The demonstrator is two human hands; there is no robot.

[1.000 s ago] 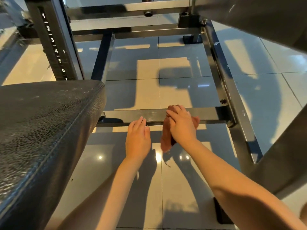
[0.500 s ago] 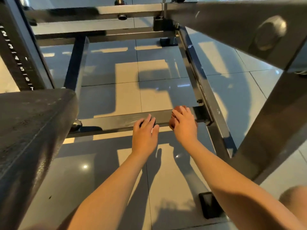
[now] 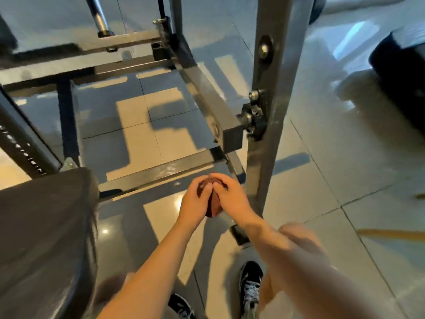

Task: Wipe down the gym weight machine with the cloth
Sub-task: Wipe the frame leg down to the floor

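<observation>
We see the cloth, reddish-brown, bunched into a small wad and held off the floor btw. our left hand and right hand. Fingers of both hands curl over its top, so only the top edge & lower end show. It sits just in front of the weight machine, a dark grey steel frame. We make out a low crossbar beside the wad, an upright post w/ bolts to the right, a black padded seat at left, and a numbered strip behind it, digits too blurred to read.
</observation>
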